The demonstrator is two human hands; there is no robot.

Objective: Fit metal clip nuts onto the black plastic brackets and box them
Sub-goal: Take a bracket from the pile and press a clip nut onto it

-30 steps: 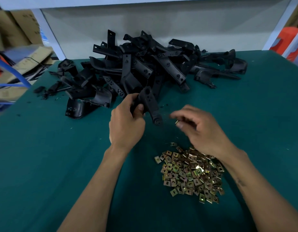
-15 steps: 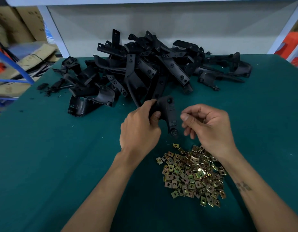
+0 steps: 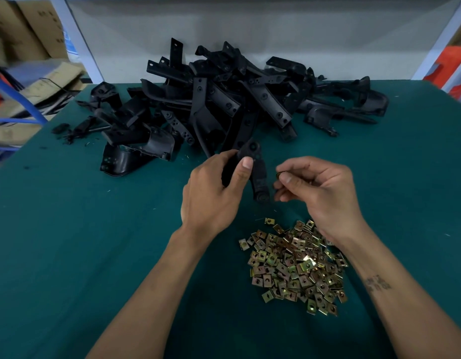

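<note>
My left hand (image 3: 215,189) grips a black plastic bracket (image 3: 258,172) above the green table, thumb pressed on its upper part, its lower round end hanging down. Just right of it, my right hand (image 3: 320,193) pinches a small brass-coloured clip nut (image 3: 279,174) between thumb and forefinger, close to the bracket's edge but apart from it. A heap of several loose clip nuts (image 3: 294,265) lies on the table below my right wrist. A big pile of black brackets (image 3: 224,104) sits at the back of the table.
The green table (image 3: 82,242) runs out to the left and right. Small black scraps (image 3: 69,130) lie at the pile's left. Cardboard boxes (image 3: 30,35) and a blue frame stand beyond the left edge, white shelf posts at the back, something orange at far right.
Both hands have drawn closer together. The bracket has been brought up more upright in my left hand, and my right hand has turned its pinched clip nut toward the bracket's side.
</note>
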